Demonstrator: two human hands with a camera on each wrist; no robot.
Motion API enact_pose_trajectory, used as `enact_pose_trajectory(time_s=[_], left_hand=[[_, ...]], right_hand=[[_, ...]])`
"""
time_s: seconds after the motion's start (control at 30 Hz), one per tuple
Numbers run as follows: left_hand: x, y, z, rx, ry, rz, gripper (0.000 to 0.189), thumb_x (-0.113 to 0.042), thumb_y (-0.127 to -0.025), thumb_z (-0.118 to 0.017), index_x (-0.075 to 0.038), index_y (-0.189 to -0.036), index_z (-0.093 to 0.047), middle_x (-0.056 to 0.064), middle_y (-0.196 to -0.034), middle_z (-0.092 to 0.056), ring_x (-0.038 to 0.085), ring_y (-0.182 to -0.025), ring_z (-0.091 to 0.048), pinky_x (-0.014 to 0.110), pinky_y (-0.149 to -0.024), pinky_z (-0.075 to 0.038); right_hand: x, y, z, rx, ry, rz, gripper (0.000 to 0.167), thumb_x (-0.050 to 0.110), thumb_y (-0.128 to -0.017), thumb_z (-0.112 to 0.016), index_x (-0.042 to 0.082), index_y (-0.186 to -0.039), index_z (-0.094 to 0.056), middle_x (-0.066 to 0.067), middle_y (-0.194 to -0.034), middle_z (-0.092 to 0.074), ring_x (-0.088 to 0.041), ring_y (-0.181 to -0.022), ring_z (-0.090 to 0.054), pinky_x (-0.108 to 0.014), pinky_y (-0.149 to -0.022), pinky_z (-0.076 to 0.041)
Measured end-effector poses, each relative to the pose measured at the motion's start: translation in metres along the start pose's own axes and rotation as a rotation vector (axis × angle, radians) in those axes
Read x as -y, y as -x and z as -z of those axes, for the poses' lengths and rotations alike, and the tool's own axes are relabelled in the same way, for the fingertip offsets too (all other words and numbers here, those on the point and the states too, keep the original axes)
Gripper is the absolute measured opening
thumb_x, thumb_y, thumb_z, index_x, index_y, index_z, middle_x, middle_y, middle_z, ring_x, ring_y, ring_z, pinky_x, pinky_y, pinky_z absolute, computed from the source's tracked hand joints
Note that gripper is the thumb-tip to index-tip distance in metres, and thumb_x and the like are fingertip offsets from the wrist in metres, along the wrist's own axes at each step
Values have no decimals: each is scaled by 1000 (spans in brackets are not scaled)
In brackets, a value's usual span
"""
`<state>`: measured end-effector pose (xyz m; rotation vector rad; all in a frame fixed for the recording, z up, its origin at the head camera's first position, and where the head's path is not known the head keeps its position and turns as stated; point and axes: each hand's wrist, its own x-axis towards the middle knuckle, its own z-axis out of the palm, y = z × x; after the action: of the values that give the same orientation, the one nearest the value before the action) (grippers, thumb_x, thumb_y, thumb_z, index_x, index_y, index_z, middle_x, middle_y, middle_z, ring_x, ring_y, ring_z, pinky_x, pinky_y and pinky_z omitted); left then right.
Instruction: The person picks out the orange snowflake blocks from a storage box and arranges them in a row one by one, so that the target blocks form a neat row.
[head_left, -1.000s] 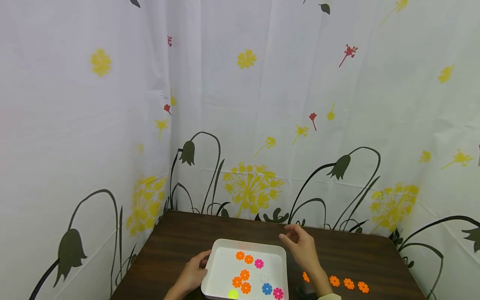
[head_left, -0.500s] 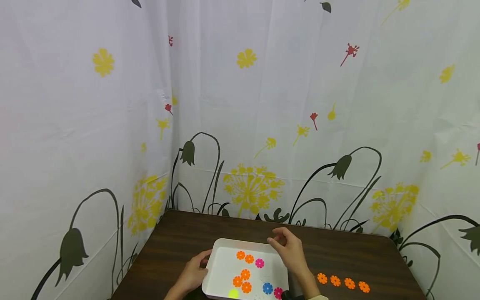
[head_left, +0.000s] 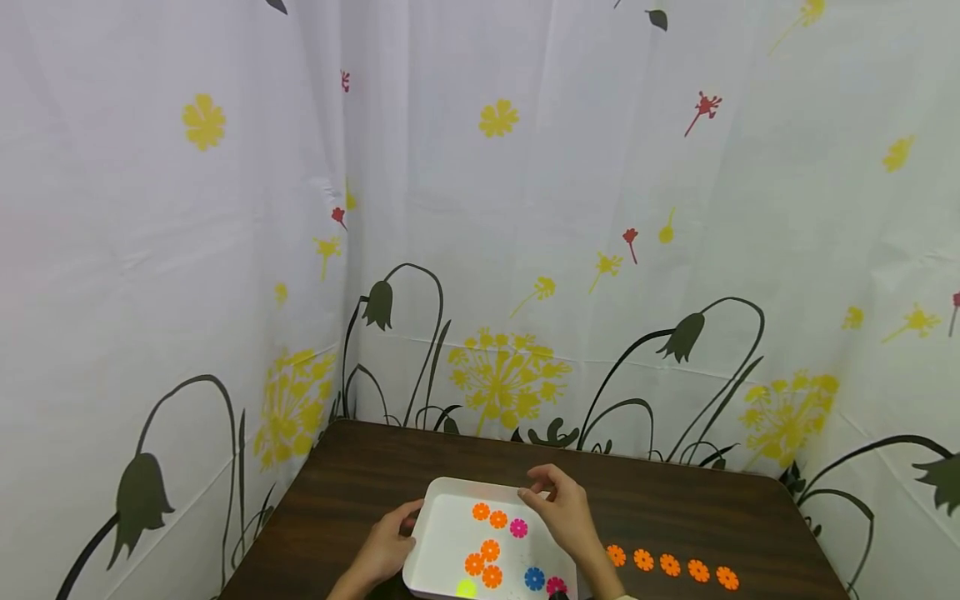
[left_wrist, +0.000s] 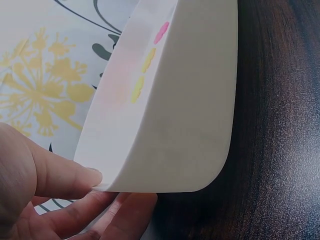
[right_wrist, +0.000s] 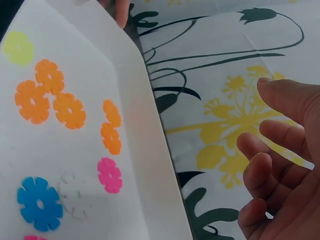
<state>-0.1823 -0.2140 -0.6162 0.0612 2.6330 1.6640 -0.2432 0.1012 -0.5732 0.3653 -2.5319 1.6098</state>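
A white tray (head_left: pixel 442 542) lies on the table with several flower-shaped discs in it: orange (head_left: pixel 475 565), pink (head_left: pixel 518 527), blue (head_left: pixel 534 578) and yellow-green (head_left: pixel 467 589). In the right wrist view a faint, clear flower shape (right_wrist: pixel 75 197) lies beside the blue disc. My left hand (head_left: pixel 384 546) holds the tray's left side. In the left wrist view its thumb (left_wrist: pixel 70 180) rests on the rim, with the fingers beneath. My right hand (head_left: pixel 564 517) hovers over the tray's upper right corner, fingers loosely bent, nothing between them.
Several orange flower discs (head_left: pixel 670 565) form a row on the dark wooden table (head_left: pixel 405 450), right of the tray. Behind and to the left hangs a white curtain (head_left: pixel 465 208) with printed flowers.
My right hand has moved left, from beside the tray to over its upper right corner, uncovering more of the orange row. The left hand keeps its hold on the tray.
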Motion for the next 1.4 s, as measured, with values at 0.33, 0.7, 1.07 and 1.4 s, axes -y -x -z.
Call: enact_pose_trajectory(time_s=[0.33,0.7,1.07,1.4], left_hand=[[2,-1,-2,0,9,7,66,16,-80,-53,14,-145,-51,33,-111,-70,29,-84,-75,40,-66,-63],[2,0,-4,-7,0,13,66,16,-80,-53,13,-145,-52,35,-113,-70,33,-88,-76,42,-67,-63],[3,2,-5,-15,-4,12,65,16,-80,-54,12,-145,-52,35,-112,-70,32,-87,-76,41,-67,-63],[3,2,-4,-14,-6,6,64,16,-81,-55,13,-145,-53,34,-112,-71,33,-90,-75,41,-68,-63]], right_hand=[[-6,7,-14,107,14,-34,27,21,-88,-86,10,-109,-74,1,-83,-68,-13,-65,-53,-24,-59,-49],[-19,13,-29,321,56,-56,36,20,-86,-86,3,-115,-72,1,-85,-64,-15,-69,-53,-25,-56,-45],[-26,21,-42,455,103,-32,25,3,-75,-86,6,-99,-77,3,-80,-64,-12,-72,-53,-26,-63,-45],[-24,35,-50,546,96,28,31,-12,-63,-77,6,-88,-80,6,-72,-58,-4,-65,-48,-21,-58,-41]])
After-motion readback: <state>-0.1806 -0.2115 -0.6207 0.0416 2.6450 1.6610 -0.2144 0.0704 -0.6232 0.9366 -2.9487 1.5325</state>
